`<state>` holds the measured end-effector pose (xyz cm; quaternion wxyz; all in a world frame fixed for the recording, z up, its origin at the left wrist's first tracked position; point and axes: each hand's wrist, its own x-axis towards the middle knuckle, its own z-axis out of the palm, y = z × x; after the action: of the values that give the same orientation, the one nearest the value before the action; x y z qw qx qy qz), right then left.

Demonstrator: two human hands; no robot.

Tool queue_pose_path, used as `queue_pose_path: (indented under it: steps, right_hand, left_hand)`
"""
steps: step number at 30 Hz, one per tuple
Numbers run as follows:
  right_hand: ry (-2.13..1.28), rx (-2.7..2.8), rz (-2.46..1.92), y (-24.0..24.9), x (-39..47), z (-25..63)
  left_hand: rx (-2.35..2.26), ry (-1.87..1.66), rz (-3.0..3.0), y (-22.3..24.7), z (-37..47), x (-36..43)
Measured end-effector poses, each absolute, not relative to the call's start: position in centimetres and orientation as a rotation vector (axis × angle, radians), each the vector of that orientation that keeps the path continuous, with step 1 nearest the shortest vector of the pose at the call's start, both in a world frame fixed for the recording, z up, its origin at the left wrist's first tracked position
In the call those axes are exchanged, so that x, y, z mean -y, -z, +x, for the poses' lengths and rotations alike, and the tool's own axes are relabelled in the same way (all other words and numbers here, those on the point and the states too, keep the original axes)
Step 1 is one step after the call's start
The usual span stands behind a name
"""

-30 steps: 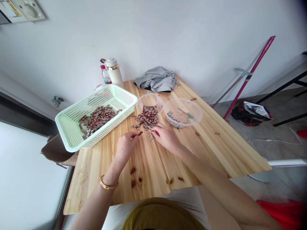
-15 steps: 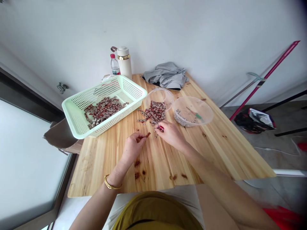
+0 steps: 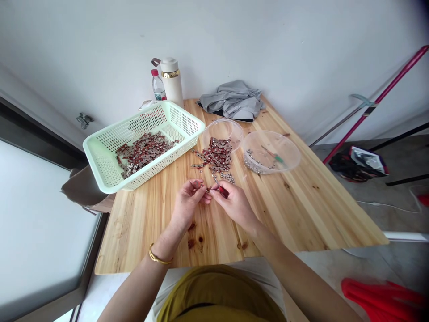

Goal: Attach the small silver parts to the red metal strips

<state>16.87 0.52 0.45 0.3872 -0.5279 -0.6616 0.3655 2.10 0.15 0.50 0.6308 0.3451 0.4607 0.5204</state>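
My left hand (image 3: pixel 189 201) pinches a small reddish-brown metal strip (image 3: pixel 205 189) over the table's front half. Close against it, my right hand (image 3: pixel 234 203) is closed around a tool with a red handle (image 3: pixel 224 192), its thin metal end pointing up and left. The right fingertips meet the strip's end; any tiny part between them is too small to tell. Just beyond my hands lie small round silver parts (image 3: pixel 228 178) and a pile of reddish strips (image 3: pixel 218 154), which spreads from a tipped clear round tub (image 3: pixel 223 130).
On the left, a pale green basket (image 3: pixel 170 162) holds many strips. A clear tub (image 3: pixel 288 154) at right contains silver parts and a green-handled tool (image 3: pixel 278 158). Behind stand a white flask (image 3: pixel 172 87), a bottle (image 3: pixel 158 87) and grey cloth (image 3: pixel 233 100) on the wooden table (image 3: pixel 301 214).
My right hand has drawn back from the silver parts to my left hand, and the two now meet at the strip. The camera view has shifted slightly.
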Motion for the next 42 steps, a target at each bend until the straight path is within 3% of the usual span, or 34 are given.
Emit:
queue_pose_path:
  steps: [15, 28, 36, 42]
  right_hand:
    - [-0.732, 1.957, -1.275, 0.2, -0.9, 17.9]
    - [-0.674, 2.058, -1.155, 0.7, -0.4, 17.7]
    - [-0.656, 1.968, -1.272, 1.2, 0.1, 19.5]
    - [-0.574, 2.016, -1.351, 1.3, 0.9, 19.5]
  left_hand:
    - [-1.255, -0.794, 1.380, 0.8, -0.3, -0.5]
    - [-1.434, -0.838, 1.391, 0.7, 0.2, 0.6]
    - [-1.854, -0.630, 2.049, 0.5, 1.0, 1.3]
    - [-1.884, -0.610, 2.029, 0.7, 0.8, 1.0]
